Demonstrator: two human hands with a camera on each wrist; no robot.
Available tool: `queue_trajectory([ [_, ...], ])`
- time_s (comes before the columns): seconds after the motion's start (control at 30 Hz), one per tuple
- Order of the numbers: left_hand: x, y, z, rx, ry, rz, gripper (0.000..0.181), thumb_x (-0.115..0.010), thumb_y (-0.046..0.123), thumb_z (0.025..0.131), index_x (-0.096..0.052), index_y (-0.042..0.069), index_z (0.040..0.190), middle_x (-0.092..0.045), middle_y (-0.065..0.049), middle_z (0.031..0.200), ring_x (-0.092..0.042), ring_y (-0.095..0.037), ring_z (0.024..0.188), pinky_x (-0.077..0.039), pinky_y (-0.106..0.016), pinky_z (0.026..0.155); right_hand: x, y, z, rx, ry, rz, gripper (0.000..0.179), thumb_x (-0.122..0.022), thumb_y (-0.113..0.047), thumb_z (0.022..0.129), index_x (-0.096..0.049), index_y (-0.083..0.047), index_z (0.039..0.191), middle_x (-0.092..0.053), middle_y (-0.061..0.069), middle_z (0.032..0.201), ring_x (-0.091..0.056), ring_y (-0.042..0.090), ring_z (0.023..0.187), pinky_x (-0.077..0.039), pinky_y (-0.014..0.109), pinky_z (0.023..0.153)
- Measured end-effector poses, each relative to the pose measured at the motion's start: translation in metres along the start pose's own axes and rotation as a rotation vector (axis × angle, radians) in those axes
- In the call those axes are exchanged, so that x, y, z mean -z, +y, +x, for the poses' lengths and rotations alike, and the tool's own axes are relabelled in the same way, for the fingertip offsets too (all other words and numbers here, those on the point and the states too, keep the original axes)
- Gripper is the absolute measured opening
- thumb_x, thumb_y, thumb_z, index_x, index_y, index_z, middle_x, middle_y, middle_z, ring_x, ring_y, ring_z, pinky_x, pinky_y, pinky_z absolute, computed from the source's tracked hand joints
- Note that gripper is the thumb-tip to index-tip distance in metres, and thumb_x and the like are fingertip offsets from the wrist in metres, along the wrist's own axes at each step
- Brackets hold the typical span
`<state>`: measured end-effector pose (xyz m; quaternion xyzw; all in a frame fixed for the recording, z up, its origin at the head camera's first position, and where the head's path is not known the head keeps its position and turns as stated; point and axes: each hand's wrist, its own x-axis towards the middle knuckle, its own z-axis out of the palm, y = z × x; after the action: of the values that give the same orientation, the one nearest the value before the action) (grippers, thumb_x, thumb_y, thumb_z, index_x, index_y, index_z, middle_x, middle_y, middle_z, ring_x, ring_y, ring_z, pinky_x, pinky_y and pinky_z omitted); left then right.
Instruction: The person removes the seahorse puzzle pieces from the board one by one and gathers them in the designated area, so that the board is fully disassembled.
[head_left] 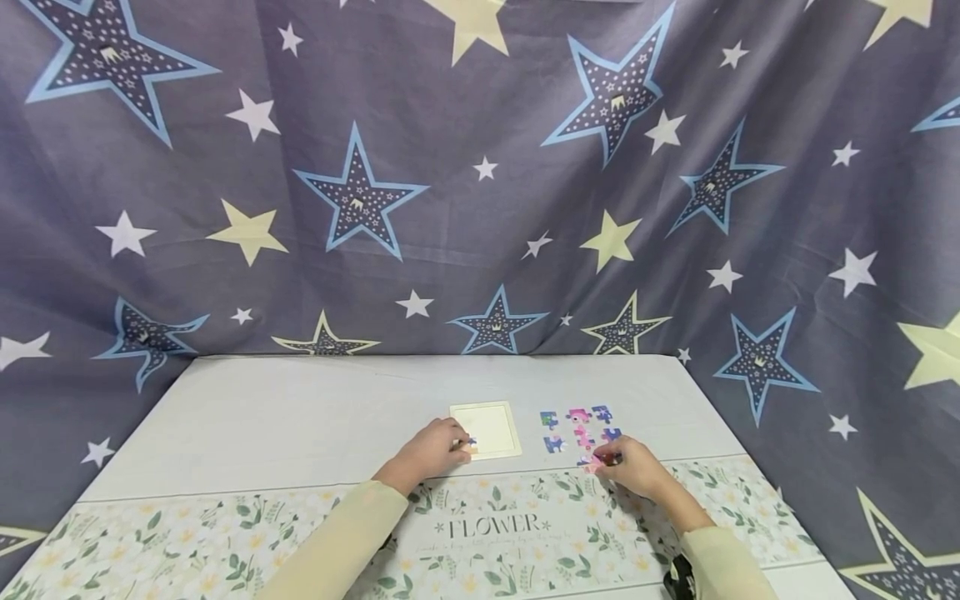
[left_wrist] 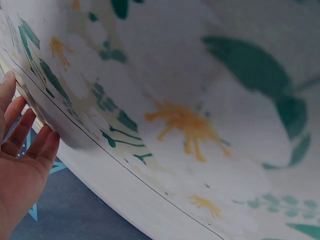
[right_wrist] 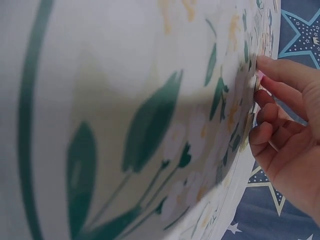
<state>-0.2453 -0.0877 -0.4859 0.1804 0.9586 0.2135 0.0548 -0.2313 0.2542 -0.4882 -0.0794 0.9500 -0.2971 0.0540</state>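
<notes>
A square, pale puzzle tray (head_left: 491, 427) lies on the table. One puzzle piece (head_left: 472, 447), blue and orange, sits in its lower left corner. My left hand (head_left: 427, 452) rests at the tray's left side, fingertips touching that corner; in the left wrist view the left hand (left_wrist: 25, 155) has its fingers loosely extended against the tray edge. To the right, my right hand (head_left: 637, 469) pinches a pink puzzle piece (head_left: 589, 463) at the near end of the loose pieces. In the right wrist view, thumb and index finger of the right hand (right_wrist: 290, 115) meet at a bit of pink, mostly hidden.
Several loose pieces lie right of the tray, among them a pink one (head_left: 578, 417), a green-blue one (head_left: 549, 420) and a blue one (head_left: 602, 413). A floral cloth band (head_left: 495, 546) with lettering runs along the near side. A star-patterned curtain (head_left: 420, 275) hangs behind the table.
</notes>
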Motion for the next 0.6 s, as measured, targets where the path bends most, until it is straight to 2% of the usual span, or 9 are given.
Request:
queue_trajectory([
  [0.27, -0.0021, -0.0022, 0.0011, -0.009, 0.005, 0.016, 0.031, -0.065, 0.033, 0.086, -0.068, 0.011, 0.109, -0.061, -0.001, 0.112, -0.055, -0.019, 0.110, -0.045, -0.037, 0.101, -0.0008, 0.0000, -0.0003, -0.009, -0.004, 0.004, 0.027, -0.070, -0.009, 0.080, -0.068, -0.002, 0.107, -0.060, 0.004, 0.091, -0.052, 0.014, 0.079, -0.047, 0.028, 0.067],
  [0.6, -0.0001, -0.0011, -0.0019, -0.026, 0.013, -0.012, 0.031, -0.065, 0.030, 0.086, -0.067, 0.008, 0.110, -0.061, -0.003, 0.112, -0.055, -0.020, 0.106, -0.047, -0.039, 0.097, -0.0010, 0.0001, 0.0007, -0.013, -0.002, -0.005, 0.027, -0.071, -0.009, 0.080, -0.069, -0.002, 0.106, -0.059, 0.004, 0.091, -0.052, 0.014, 0.079, -0.046, 0.028, 0.067],
])
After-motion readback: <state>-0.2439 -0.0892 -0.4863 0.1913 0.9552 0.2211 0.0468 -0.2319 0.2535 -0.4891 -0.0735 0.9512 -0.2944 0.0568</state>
